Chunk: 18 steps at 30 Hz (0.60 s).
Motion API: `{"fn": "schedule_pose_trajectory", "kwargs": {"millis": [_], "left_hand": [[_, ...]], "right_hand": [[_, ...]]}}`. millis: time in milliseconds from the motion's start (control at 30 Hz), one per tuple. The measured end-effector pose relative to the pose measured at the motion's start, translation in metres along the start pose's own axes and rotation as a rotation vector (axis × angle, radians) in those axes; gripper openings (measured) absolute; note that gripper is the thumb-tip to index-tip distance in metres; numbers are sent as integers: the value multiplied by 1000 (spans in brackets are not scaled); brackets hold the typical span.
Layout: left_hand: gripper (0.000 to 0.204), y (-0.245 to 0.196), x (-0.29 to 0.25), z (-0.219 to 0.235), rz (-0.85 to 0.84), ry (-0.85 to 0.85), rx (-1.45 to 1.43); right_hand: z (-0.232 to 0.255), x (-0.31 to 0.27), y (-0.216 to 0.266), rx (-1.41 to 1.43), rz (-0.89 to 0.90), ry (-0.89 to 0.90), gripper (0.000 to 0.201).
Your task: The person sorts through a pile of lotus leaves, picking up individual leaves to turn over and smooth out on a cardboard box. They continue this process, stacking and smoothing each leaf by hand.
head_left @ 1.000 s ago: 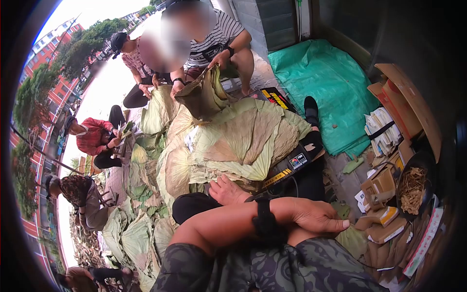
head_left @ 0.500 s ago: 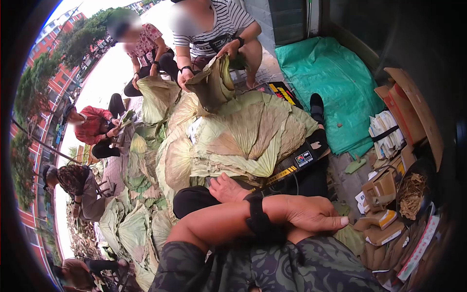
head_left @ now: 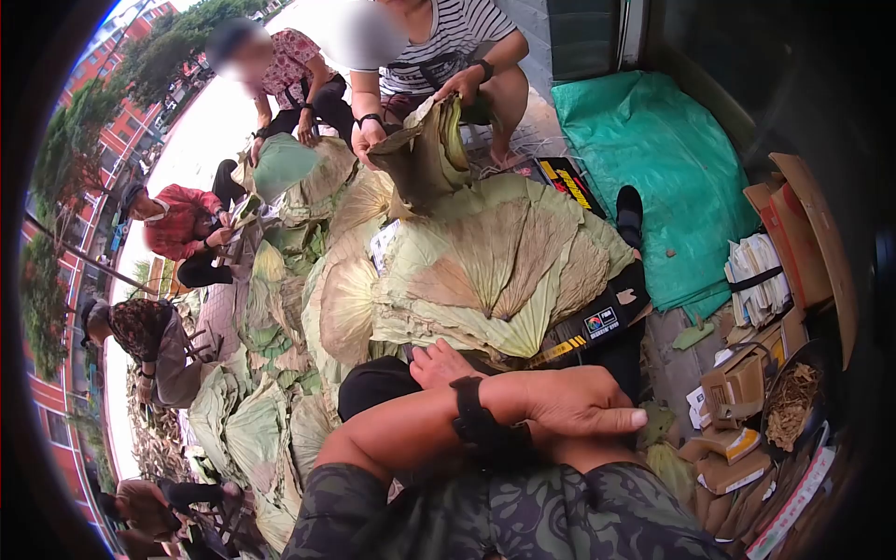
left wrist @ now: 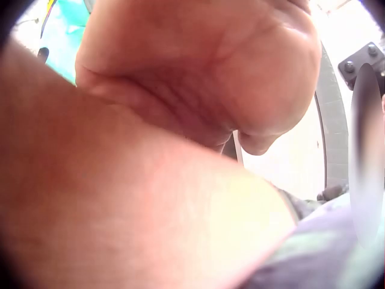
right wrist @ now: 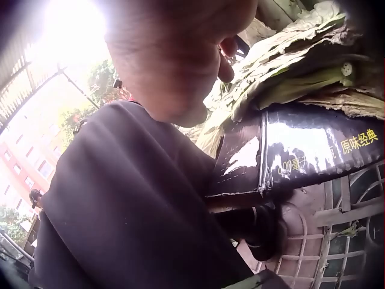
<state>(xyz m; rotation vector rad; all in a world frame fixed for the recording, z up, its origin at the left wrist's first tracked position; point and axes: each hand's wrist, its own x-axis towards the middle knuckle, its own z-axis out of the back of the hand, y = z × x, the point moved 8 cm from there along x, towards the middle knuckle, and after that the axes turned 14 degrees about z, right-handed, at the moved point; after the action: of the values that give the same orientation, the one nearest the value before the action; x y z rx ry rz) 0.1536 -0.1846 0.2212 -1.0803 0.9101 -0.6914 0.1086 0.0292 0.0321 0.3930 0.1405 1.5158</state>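
In the head view my forearms cross over my lap. My left hand (head_left: pixel 583 401) lies over the right forearm (head_left: pixel 597 455), thumb pointing right, its other fingers mostly hidden. The left wrist view shows its palm (left wrist: pixel 204 66) close above that forearm. My right hand (head_left: pixel 443 364) rests by my dark-clad knee (head_left: pixel 373 387), at the near edge of a stack of large dried lotus leaves (head_left: pixel 495 271). Under the leaves is a black printed carton (head_left: pixel 588 327). In the right wrist view the right hand's fingertips (right wrist: pixel 225 69) are near the leaf edges (right wrist: pixel 289 66).
Opposite me, a person in a striped top (head_left: pixel 462 37) holds a folded leaf (head_left: pixel 425 159). Other people sit along the left among leaf piles (head_left: pixel 266 429). A green tarp (head_left: pixel 653 177) lies at the back right. Cardboard boxes (head_left: pixel 733 383) and a dark pan (head_left: pixel 807 355) crowd the right.
The head view has swung left, so the scene sits further right. My hands keep their crossed pose. The person in the patterned top has lowered a leaf, which now shows a greener face.
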Motion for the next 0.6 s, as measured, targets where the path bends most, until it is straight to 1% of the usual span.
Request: {"fn": "schedule_pose_trajectory", "kwargs": {"millis": [33, 67, 100, 133, 167, 200, 233, 267, 300, 333, 367, 400, 467, 500, 533, 567, 600], "left_hand": [[53, 17, -9, 28, 9, -168, -24], [41, 33, -26, 67, 97, -400, -144], [30, 70, -41, 106, 94, -677, -398], [26, 102, -75, 149, 204, -1051, -390], [23, 126, -110, 184, 160, -1388, -378], [27, 160, -143, 210, 278, -1604, -415], [37, 177, -174, 229, 408, -1838, -234], [48, 216, -194, 248, 438, -1921, -332], [57, 223, -209, 254, 519, -2036, -343], [61, 231, -216, 262, 565, -2088, -338], [66, 240, -222, 271, 610, -2136, -334], [66, 249, -224, 283, 607, -2134, -340], [69, 269, -225, 305, 647, -2143, -300], [71, 267, -223, 313, 660, -2143, -289], [60, 263, -224, 320, 630, -2164, -278], [46, 270, -218, 321, 548, -2107, -446], [34, 254, -209, 317, 474, -2051, -613]], "right_hand": [[-1, -1, -3, 2, -11, -3, 25], [-2, 0, -4, 9, -2, -5, 25], [-3, -2, -7, 22, -3, -11, 25], [-2, -4, -10, 31, -11, -28, 25], [3, -5, -12, 36, -9, -56, 25], [20, -8, -15, 44, -3, -90, 25], [67, -17, -12, 10, 29, -197, 17], [72, -18, -19, 30, 14, -287, 15], [76, -20, -27, 49, -1, -375, 12], [78, -20, -31, 49, 1, -370, 12], [87, -24, -38, 95, -15, -467, 13], [97, -29, -45, 138, -32, -564, 14], [113, -33, -54, 154, -51, -589, 15], [120, -36, -59, 171, -63, -619, 17], [121, -38, -64, 185, -96, -606, 18], [122, -39, -68, 182, -102, -604, 18], [124, -41, -71, 181, -113, -626, 17]]}}
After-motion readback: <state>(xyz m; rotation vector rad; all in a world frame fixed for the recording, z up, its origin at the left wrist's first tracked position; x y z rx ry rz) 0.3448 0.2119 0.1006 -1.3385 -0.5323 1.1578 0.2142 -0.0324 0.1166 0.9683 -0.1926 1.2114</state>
